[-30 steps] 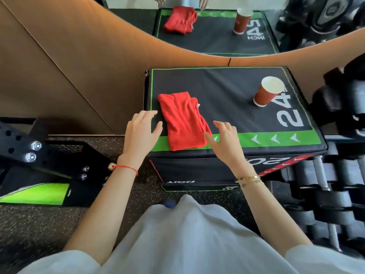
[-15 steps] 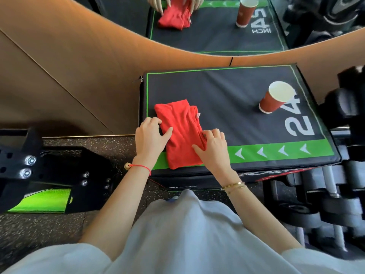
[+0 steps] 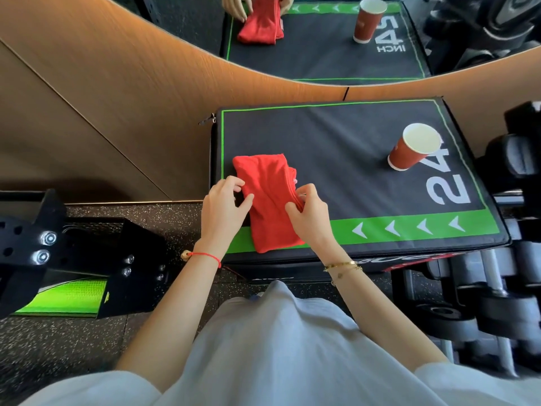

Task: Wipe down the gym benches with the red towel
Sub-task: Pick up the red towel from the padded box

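A folded red towel (image 3: 268, 197) lies on the near left part of a black padded gym box (image 3: 336, 142) with green trim and a white "24". My left hand (image 3: 225, 209) pinches the towel's left edge between thumb and fingers. My right hand (image 3: 310, 213) grips the towel's right edge, fingers curled into its folds. The towel's near end reaches the green strip at the box's front.
A red paper cup (image 3: 412, 149) stands on the box's far right. Dumbbells on a rack (image 3: 497, 288) crowd the right side. A black metal frame with bolts (image 3: 58, 253) sits on the left floor. A wooden wall and mirror (image 3: 322, 39) rise behind.
Both hands closed in from beside the towel and took hold of its two edges. The view has moved closer to the box.
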The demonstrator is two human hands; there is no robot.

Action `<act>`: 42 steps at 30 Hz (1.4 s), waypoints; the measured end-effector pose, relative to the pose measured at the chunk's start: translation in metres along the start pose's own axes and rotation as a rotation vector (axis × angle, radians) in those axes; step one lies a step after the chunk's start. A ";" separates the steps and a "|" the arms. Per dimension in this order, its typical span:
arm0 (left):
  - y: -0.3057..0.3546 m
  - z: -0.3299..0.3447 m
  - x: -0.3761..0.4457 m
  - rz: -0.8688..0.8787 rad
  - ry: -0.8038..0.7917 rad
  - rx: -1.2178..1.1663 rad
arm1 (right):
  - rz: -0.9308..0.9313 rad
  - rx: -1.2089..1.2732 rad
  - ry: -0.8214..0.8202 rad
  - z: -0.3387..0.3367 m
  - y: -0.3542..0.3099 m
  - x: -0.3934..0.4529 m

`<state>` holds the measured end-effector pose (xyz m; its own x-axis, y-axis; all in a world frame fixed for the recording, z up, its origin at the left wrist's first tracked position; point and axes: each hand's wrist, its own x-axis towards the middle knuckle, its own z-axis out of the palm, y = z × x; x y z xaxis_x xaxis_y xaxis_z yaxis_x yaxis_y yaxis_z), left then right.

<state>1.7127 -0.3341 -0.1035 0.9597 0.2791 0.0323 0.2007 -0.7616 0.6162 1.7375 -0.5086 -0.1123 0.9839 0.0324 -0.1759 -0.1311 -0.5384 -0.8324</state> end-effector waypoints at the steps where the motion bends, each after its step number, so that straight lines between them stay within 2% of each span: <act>1: -0.001 -0.002 -0.002 0.017 0.006 0.012 | 0.016 0.040 -0.007 -0.001 -0.001 0.000; 6: -0.005 -0.014 -0.018 0.116 0.015 0.069 | 0.163 0.334 -0.125 -0.012 -0.008 -0.004; 13: 0.001 -0.027 -0.046 0.255 0.015 0.101 | 0.336 0.853 -0.129 -0.044 -0.006 -0.028; 17: 0.007 -0.028 -0.059 0.340 0.023 0.099 | 0.312 0.910 -0.105 -0.059 0.005 -0.047; 27: 0.012 -0.037 -0.075 0.581 -0.117 0.062 | 0.203 0.896 0.282 -0.062 0.018 -0.124; 33: -0.007 -0.055 -0.082 0.805 -0.263 0.062 | 0.160 0.947 0.555 -0.025 0.013 -0.194; 42: -0.034 -0.072 -0.127 1.087 -0.532 0.011 | 0.230 0.980 0.903 0.045 0.001 -0.319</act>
<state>1.5694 -0.3015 -0.0714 0.5888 -0.7831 0.1999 -0.7615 -0.4546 0.4621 1.4177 -0.4813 -0.0804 0.6138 -0.7408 -0.2728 0.0383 0.3731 -0.9270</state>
